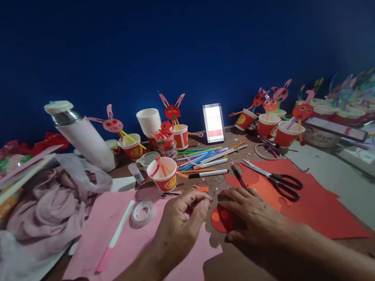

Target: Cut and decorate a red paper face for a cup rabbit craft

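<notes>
My left hand [187,218] is closed in a pinch, thumb against forefinger, above the edge of the pink paper [118,244]; whatever it pinches, if anything, is too small to make out. Beside it, my right hand [249,211] lies palm down with its fingers stretched out over a red paper disc [217,220] bearing lighter orange-red spots. Part of that disc is hidden under the fingers. Black-handled scissors [278,181] rest on the red paper [324,204] to the right, near a dark pen [238,175]. An orange paper scrap [202,188] sits just beyond my left fingertips.
A tape roll [142,213] and a pink-and-white marker [115,236] lie on the pink paper. A red paper cup [163,174] with orange strips stands ahead. Behind are pens [204,157], stacked cups [149,120], a phone [214,125] and rabbit-faced cups [130,146]. A white flask [85,139] leans left.
</notes>
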The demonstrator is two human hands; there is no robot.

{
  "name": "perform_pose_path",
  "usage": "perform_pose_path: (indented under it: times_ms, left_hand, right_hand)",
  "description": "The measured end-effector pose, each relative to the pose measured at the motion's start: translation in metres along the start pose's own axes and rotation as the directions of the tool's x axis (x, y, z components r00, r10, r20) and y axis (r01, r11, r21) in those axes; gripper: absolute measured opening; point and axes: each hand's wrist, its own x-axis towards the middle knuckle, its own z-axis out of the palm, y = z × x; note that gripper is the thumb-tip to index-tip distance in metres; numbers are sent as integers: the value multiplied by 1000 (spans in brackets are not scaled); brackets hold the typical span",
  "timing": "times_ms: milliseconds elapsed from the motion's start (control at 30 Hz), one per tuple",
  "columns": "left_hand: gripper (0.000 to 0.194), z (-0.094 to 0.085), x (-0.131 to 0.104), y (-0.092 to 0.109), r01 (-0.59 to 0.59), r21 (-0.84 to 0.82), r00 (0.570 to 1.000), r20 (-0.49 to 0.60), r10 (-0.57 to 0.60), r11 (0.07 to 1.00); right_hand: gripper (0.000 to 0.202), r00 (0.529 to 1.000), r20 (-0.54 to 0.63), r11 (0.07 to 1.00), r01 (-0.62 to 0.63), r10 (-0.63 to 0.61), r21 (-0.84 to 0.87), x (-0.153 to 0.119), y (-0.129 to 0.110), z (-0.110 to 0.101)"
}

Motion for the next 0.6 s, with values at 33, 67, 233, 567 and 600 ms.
perform_pose_path:
  times_ms: [33, 67, 233, 567, 600]
  left_hand:
    - [18, 0, -1, -2, 41, -17, 999, 10, -41, 999]
    - [17, 0, -3, -4, 80, -32, 997, 21, -79, 996]
    - [17, 1, -17, -17, 311, -102, 950, 46, -308, 945]
    - [28, 8, -24, -47, 458, -257, 887, 63, -458, 851]
    - [29, 7, -24, -49, 460, -290, 884, 67, -462, 839]
  right_hand:
    - [55, 1000, -1, 1000, 2, -2, 9, 0, 0, 1]
    - [53, 1000, -2, 1000, 1, -1, 16, 0, -1, 1]
    - [40, 1000, 6, 998, 1, -1, 57, 1, -4, 2]
    - [45, 999, 22, 992, -34, 32, 121, 5, -11, 0]
    - [45, 999, 22, 992, -37, 35, 123, 6, -12, 1]
